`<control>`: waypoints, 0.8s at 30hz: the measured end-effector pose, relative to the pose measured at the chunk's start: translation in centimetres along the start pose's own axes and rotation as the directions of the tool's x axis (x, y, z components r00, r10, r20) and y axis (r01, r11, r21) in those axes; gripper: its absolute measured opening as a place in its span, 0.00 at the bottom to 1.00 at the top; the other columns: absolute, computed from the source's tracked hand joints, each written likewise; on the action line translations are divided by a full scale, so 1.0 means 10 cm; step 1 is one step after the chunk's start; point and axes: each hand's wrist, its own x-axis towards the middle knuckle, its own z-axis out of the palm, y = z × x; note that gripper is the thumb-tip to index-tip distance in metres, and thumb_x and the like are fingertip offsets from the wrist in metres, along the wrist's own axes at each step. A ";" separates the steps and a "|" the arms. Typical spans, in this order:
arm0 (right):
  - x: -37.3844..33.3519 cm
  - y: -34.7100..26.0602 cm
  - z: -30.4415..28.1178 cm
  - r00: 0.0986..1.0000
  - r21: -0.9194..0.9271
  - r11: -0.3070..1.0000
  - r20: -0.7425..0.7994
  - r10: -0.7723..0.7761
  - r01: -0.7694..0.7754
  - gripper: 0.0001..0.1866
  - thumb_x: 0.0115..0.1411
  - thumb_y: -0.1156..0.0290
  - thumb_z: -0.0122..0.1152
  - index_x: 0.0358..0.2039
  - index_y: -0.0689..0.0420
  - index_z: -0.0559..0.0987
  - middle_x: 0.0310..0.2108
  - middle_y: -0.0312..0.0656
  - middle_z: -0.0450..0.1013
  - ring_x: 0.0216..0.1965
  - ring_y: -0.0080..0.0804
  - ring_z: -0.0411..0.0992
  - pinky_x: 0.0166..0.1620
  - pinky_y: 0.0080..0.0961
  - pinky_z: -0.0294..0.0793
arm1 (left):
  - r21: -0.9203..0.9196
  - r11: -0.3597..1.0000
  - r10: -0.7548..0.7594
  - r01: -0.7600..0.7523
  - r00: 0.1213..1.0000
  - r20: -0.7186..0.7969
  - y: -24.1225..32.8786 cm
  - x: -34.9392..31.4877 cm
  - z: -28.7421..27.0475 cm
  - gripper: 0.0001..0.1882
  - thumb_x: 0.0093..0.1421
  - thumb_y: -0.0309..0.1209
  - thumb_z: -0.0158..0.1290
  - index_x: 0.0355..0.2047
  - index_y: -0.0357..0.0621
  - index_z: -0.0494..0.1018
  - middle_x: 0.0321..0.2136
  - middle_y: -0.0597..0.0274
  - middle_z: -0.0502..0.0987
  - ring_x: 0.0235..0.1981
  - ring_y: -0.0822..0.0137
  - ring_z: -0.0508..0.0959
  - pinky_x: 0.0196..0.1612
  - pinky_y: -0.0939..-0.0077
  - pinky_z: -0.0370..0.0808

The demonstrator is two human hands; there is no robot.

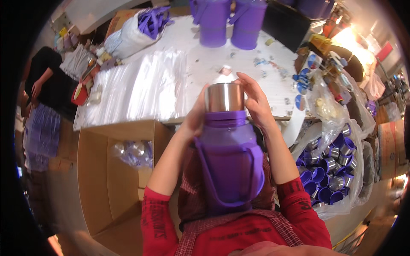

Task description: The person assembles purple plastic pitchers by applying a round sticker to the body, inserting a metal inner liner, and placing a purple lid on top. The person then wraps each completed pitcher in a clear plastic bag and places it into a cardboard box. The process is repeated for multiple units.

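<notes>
purple jug (226, 166) near, before bench (273, 94); left hand (195, 113) and right hand (258, 105) curl either side of steel cap (224, 97), grip part-open, firm hold unclear, likely for even balance.

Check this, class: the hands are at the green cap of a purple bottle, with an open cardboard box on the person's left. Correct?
No: the cap is silver, as the head view shows. The rest stands: hands at a purple bottle, open cardboard box on the person's left.
</notes>
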 end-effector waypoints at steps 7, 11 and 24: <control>0.09 0.37 0.11 0.997 0.006 0.999 -0.067 -0.030 0.031 0.37 0.53 0.47 0.66 0.53 0.62 0.69 0.54 0.49 0.67 0.58 0.37 0.65 0.60 0.33 0.63 | 0.274 0.953 0.159 -0.133 0.984 -0.076 -0.02 0.05 -0.15 0.49 0.56 0.64 0.52 0.67 0.46 0.50 0.58 0.54 0.62 0.61 0.61 0.61 0.61 0.69 0.58; 0.04 0.52 0.05 0.988 0.042 0.998 -0.150 0.049 -0.043 0.35 0.54 0.49 0.66 0.52 0.63 0.70 0.52 0.52 0.70 0.57 0.39 0.67 0.60 0.34 0.64 | 0.224 0.970 0.119 -0.095 0.988 -0.098 -0.13 0.11 -0.24 0.46 0.57 0.60 0.53 0.66 0.45 0.52 0.56 0.54 0.64 0.59 0.61 0.63 0.60 0.70 0.60; 0.05 0.50 -0.10 0.997 0.048 0.999 -0.080 -0.018 0.022 0.25 0.52 0.64 0.68 0.47 0.63 0.74 0.47 0.45 0.70 0.51 0.33 0.68 0.56 0.29 0.65 | 0.105 0.987 0.135 -0.120 0.980 -0.147 -0.13 0.11 -0.13 0.49 0.50 0.53 0.64 0.63 0.39 0.55 0.53 0.57 0.66 0.56 0.66 0.67 0.58 0.73 0.64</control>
